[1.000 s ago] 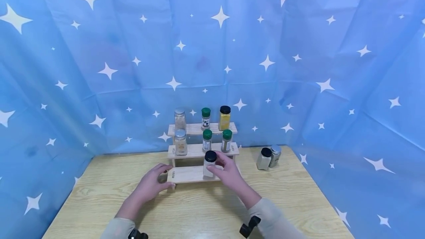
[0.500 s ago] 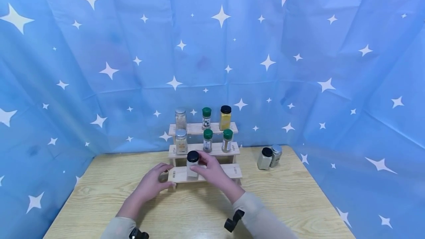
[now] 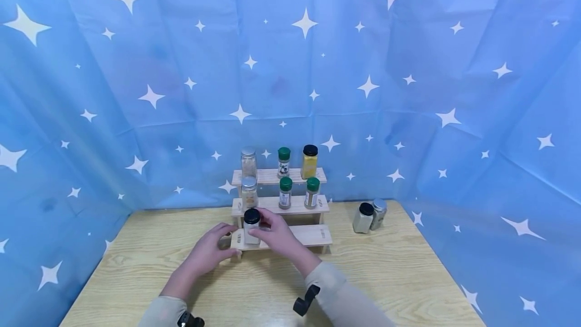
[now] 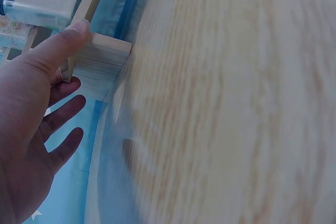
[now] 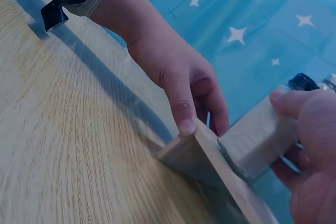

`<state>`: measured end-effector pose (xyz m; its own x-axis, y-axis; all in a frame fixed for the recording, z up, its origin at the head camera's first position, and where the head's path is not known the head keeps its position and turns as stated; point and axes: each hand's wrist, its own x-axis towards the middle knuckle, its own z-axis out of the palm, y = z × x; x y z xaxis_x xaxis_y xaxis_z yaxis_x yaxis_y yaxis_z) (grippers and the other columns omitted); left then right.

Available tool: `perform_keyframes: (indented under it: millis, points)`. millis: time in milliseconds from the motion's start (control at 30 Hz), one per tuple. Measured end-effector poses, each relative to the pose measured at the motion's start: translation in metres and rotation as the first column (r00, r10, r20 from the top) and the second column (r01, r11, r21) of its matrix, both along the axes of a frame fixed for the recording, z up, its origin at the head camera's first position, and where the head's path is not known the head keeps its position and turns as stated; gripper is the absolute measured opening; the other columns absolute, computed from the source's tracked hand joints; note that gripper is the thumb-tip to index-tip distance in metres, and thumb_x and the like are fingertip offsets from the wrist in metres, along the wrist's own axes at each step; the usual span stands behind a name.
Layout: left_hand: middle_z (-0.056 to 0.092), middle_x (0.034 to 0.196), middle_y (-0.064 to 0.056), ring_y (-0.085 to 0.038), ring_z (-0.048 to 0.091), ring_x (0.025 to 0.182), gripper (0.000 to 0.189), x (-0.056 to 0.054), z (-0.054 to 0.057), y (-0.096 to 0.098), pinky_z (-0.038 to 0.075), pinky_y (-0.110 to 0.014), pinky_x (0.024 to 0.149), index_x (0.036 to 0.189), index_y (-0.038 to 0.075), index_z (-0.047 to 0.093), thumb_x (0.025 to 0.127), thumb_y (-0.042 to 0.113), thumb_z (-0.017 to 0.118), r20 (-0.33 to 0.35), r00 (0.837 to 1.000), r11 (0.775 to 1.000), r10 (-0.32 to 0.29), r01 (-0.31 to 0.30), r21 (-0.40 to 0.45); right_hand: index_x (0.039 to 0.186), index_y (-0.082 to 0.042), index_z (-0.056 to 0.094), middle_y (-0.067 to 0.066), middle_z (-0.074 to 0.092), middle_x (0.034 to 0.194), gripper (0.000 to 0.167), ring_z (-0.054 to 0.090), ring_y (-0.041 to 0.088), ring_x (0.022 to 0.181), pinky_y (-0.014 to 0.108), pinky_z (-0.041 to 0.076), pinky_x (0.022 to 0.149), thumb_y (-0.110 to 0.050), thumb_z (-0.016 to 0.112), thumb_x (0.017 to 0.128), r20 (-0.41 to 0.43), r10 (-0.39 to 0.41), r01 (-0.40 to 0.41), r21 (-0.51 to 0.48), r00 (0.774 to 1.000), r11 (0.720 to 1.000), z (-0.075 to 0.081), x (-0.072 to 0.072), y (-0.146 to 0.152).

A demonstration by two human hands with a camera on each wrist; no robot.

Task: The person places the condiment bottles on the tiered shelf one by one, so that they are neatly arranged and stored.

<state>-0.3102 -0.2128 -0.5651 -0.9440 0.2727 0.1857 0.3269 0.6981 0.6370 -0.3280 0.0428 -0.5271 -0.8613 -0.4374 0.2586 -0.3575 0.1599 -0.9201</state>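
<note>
My right hand [image 3: 278, 235] grips a square glass spice jar [image 3: 251, 234] with a black lid and pale powder inside. The jar stands upright at the left end of the bottom shelf of a three-tier wooden spice rack [image 3: 313, 236]. In the right wrist view, its base is right at the shelf board. My left hand [image 3: 211, 249] pinches the left end of that same shelf. The left wrist view shows its thumb [image 4: 73, 34] on the board's front edge, index finger behind and the other fingers spread loosely.
Silver-lidded jars [image 3: 249, 193], green-capped jars [image 3: 285, 193] and a yellow jar [image 3: 309, 162] stand on the upper shelves. On the table [image 3: 386, 266] at right are a black-lidded jar [image 3: 363, 218] and a silver-lidded jar [image 3: 379, 214]. A starry blue curtain [image 3: 290, 90] hangs behind.
My right hand has moved the black-lidded jar leftward along the bottom shelf, from right of its middle to its left end. The left hand has stayed at the rack's left end.
</note>
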Motion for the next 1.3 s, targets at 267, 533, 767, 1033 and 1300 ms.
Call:
perform_keyframes:
  millis: [267, 533, 767, 1033, 1300]
  points:
    - [0.065, 0.149, -0.006, -0.038, 0.06, 0.142, 0.069, -0.001, 0.002, 0.003, 0.049, -0.064, 0.118, 0.153, 0.015, 0.066, 0.092, 0.033, 0.094, 0.004, 1.0, 1.0, 0.006, -0.006, 0.007, 0.16, -0.018, 0.058, 0.001, 0.07, 0.144, 0.054, 0.065, 0.023, 0.134, 0.045, 0.053, 0.118, -0.02, 0.075, 0.108, 0.01, 0.024, -0.024, 0.009, 1.0, 1.0, -0.003, 0.001, 0.0]
    - [0.066, 0.147, -0.005, -0.037, 0.061, 0.14, 0.067, -0.001, 0.002, 0.004, 0.05, -0.063, 0.118, 0.152, 0.014, 0.067, 0.092, 0.029, 0.094, -0.008, 1.0, 1.0, 0.006, -0.006, 0.001, 0.161, -0.021, 0.057, 0.001, 0.069, 0.145, 0.056, 0.063, 0.024, 0.136, 0.048, 0.052, 0.12, -0.025, 0.076, 0.108, 0.014, 0.018, -0.018, 0.029, 1.0, 0.999, -0.004, 0.001, 0.002]
    - [0.067, 0.146, -0.005, -0.037, 0.062, 0.138, 0.066, -0.001, 0.003, 0.004, 0.052, -0.062, 0.116, 0.151, 0.015, 0.067, 0.092, 0.031, 0.094, 0.005, 1.0, 1.0, 0.009, -0.009, 0.0, 0.159, -0.022, 0.059, 0.0, 0.07, 0.143, 0.06, 0.064, 0.025, 0.135, 0.045, 0.055, 0.116, -0.023, 0.082, 0.104, 0.03, -0.025, 0.024, 0.015, 0.999, 1.0, -0.006, 0.006, 0.011]
    - [0.066, 0.147, -0.005, -0.037, 0.062, 0.138, 0.07, 0.0, 0.002, 0.004, 0.051, -0.062, 0.117, 0.152, 0.014, 0.066, 0.091, 0.033, 0.094, 0.017, 1.0, 1.0, 0.018, -0.018, -0.007, 0.153, -0.022, 0.064, -0.003, 0.069, 0.147, 0.048, 0.06, 0.033, 0.141, 0.051, 0.051, 0.118, -0.024, 0.078, 0.107, 0.065, -0.11, 0.106, 0.064, 0.992, 0.992, -0.008, 0.018, 0.04]
    - [0.064, 0.15, -0.007, -0.038, 0.062, 0.138, 0.071, 0.001, 0.001, 0.002, 0.051, -0.062, 0.117, 0.154, 0.015, 0.065, 0.092, 0.036, 0.093, 0.027, 0.999, 1.0, 0.026, -0.026, -0.017, 0.142, -0.015, 0.069, 0.005, 0.07, 0.141, 0.038, 0.061, 0.043, 0.137, 0.048, 0.058, 0.111, -0.023, 0.079, 0.106, 0.04, -0.184, 0.18, 0.081, 0.982, 0.98, -0.005, 0.028, 0.086]
